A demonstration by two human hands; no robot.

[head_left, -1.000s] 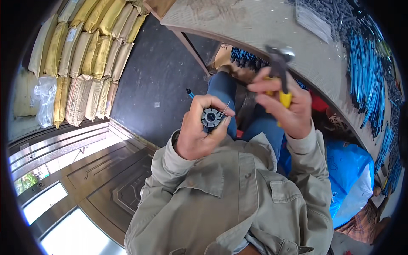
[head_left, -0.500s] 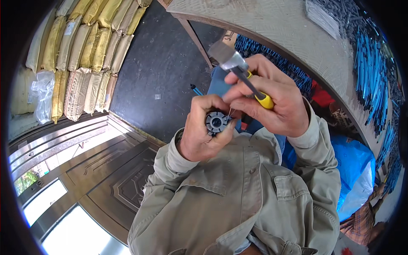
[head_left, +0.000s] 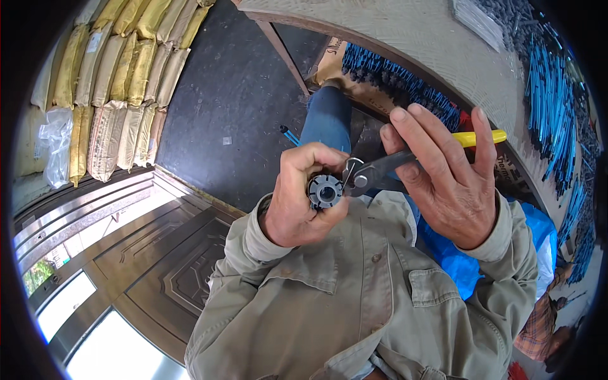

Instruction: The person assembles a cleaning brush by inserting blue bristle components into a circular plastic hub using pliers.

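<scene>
My left hand (head_left: pixel 303 209) is wrapped around a dark cylindrical part with a slotted, gear-like round end (head_left: pixel 325 191). That end faces up, with a round hole in its middle. My right hand (head_left: pixel 451 180) holds a pair of pincers with dark arms and a yellow grip (head_left: pixel 481 137); its fingers are stretched along the handle, with the thumb beneath. The metal head of the pincers (head_left: pixel 356 172) is right at the edge of the slotted end, beside my left fingertips. What lies between the jaws is too small to make out.
A worktable (head_left: pixel 392 28) runs along the far right, with bundles of blue rods (head_left: pixel 550 107) on it. More blue rods (head_left: pixel 405 79) sit in a carton underneath. Stacked sacks (head_left: pixel 120 69) stand at the far left, near a dark panelled door (head_left: pixel 171 253). A blue bag (head_left: pixel 453 259) is at my right.
My right hand has swung the pincers round from head-away to head against the part, and its fingers have spread along the handle. My left hand still holds the slotted part nearly in place.
</scene>
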